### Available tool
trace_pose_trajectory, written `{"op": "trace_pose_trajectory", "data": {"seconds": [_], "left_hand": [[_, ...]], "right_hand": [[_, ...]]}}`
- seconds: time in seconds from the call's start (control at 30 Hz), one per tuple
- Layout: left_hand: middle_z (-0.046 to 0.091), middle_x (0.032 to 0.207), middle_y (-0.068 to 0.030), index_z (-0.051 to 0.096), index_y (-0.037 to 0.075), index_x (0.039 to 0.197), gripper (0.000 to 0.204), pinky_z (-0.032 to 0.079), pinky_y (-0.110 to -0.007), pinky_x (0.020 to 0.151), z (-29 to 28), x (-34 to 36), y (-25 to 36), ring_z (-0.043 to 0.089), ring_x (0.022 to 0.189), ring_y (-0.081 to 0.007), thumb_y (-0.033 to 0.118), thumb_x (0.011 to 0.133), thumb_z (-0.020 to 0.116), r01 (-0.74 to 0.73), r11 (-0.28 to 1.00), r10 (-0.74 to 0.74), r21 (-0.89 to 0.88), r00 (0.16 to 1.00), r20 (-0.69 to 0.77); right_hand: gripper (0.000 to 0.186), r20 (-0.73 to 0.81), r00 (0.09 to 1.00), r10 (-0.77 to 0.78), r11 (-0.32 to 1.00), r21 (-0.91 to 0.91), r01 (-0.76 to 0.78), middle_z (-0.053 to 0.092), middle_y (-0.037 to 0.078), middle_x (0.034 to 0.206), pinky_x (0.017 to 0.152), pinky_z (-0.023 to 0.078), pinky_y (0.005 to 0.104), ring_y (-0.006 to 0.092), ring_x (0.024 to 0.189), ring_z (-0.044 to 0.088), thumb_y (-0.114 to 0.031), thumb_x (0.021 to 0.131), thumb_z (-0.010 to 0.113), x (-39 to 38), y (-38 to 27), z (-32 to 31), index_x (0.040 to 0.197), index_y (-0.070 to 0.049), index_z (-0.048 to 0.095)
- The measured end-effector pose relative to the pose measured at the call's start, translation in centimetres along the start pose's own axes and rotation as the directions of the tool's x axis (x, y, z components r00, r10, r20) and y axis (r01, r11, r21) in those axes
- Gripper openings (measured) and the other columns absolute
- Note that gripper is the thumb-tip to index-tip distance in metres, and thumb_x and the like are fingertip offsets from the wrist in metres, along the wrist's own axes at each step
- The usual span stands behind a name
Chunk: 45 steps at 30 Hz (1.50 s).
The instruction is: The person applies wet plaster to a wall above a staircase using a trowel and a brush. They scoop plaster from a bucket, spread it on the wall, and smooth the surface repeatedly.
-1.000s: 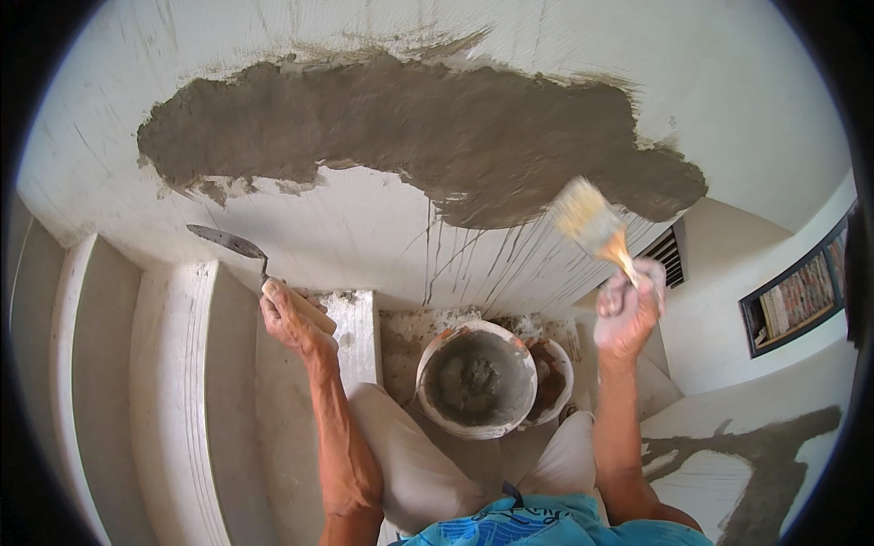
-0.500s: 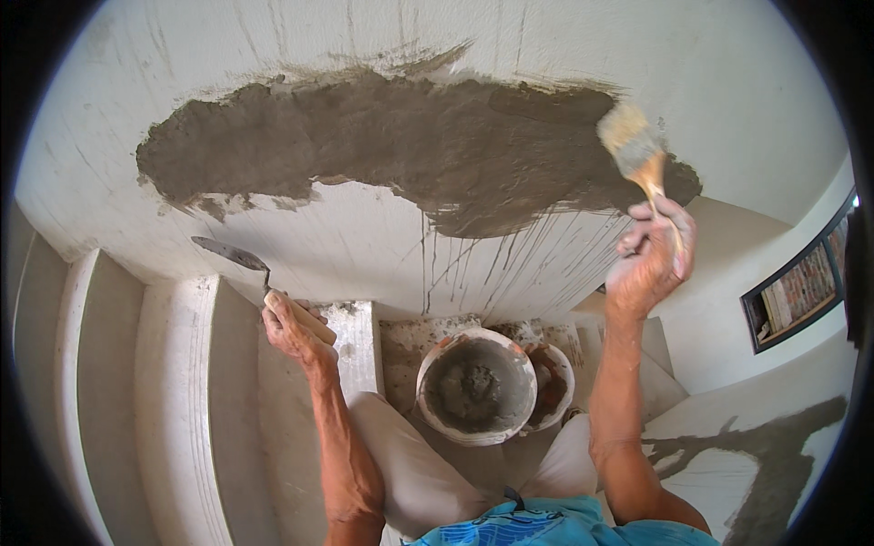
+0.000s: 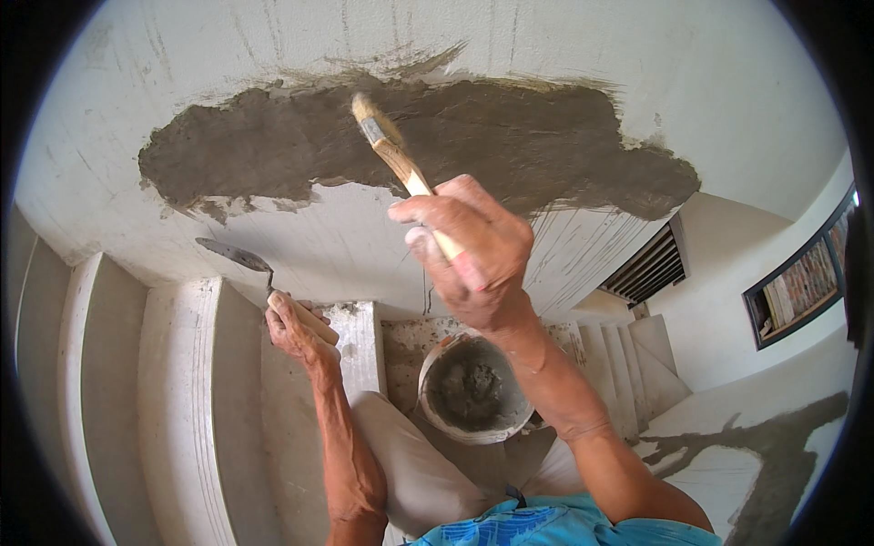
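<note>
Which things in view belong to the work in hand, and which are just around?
In use:
- flat paintbrush, in right hand
- leaf-shaped trowel, in left hand
- bucket of grey mix
- grey wall patch behind the brush

Just around (fixed, not loose):
- stair steps at left
- slatted opening
- dark-framed opening

The brush (image 3: 398,162) has pale bristles, a metal band and a wooden handle with a reddish end; it slants in the right hand (image 3: 472,250), bristles near the upper edge of the plaster (image 3: 519,136), a dark, ragged grey-brown patch. The trowel (image 3: 235,254), grey-bladed with a beige handle, tilts in the left hand (image 3: 293,329).
</note>
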<state>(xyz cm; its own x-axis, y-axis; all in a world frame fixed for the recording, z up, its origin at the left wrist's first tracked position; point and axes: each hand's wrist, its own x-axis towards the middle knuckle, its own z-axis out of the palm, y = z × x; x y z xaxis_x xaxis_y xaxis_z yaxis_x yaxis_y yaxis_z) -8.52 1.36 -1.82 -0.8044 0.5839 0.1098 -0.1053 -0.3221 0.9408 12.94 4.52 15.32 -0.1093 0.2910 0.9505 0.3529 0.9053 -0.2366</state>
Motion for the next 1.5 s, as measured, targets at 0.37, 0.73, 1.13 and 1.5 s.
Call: {"op": "trace_pose_trajectory", "data": {"seconds": [0.37,0.73,1.13,1.5], "left_hand": [[0.056,0.070,-0.0047,0.053,0.006,0.097,0.042,0.046,-0.027,0.045,0.2,-0.1,0.8,0.055,0.054,-0.0126,0.048,0.101,0.058,0.005,0.999,-0.006,-0.050,0.999,-0.032],[0.056,0.071,-0.0051,0.053,0.006,0.097,0.043,0.048,-0.027,0.046,0.0,0.4,-0.4,0.056,0.054,-0.0128,0.049,0.100,0.058,0.011,0.996,-0.013,-0.091,1.000,-0.024],[0.057,0.073,-0.0057,0.054,0.006,0.099,0.041,0.047,-0.027,0.046,-0.5,0.6,0.1,0.057,0.056,-0.0131,0.047,0.101,0.058,0.056,0.993,-0.060,-0.107,0.997,-0.037],[0.056,0.073,-0.0048,0.052,0.008,0.093,0.041,0.047,-0.026,0.049,-0.5,0.8,0.1,0.055,0.057,-0.0119,0.047,0.102,0.056,0.068,0.986,-0.074,-0.153,0.997,-0.031]], "right_hand": [[0.009,-0.589,0.754,0.292,0.864,-0.175,-0.472,0.068,0.006,0.077,0.046,0.041,0.0229,0.0085,0.055,0.053,-0.002,0.086,0.066,-1.6,3.4,-10.4,0.094,-0.001,0.071],[0.014,-0.049,0.994,0.101,0.995,0.003,-0.101,0.062,0.004,0.077,0.058,0.047,0.0282,0.0124,0.067,0.060,0.000,0.081,0.068,-1.3,-2.4,3.6,0.092,-0.006,0.075],[0.006,-0.430,0.894,0.126,0.951,-0.204,-0.232,0.066,0.006,0.078,0.050,0.043,0.0267,0.0102,0.058,0.054,0.000,0.085,0.065,1.1,0.7,-3.5,0.088,0.000,0.070],[0.015,0.099,0.995,-0.028,0.999,0.040,0.024,0.061,0.003,0.077,0.050,0.044,0.0287,0.0104,0.062,0.057,0.003,0.079,0.070,1.1,-3.2,8.2,0.088,-0.009,0.074]]}}
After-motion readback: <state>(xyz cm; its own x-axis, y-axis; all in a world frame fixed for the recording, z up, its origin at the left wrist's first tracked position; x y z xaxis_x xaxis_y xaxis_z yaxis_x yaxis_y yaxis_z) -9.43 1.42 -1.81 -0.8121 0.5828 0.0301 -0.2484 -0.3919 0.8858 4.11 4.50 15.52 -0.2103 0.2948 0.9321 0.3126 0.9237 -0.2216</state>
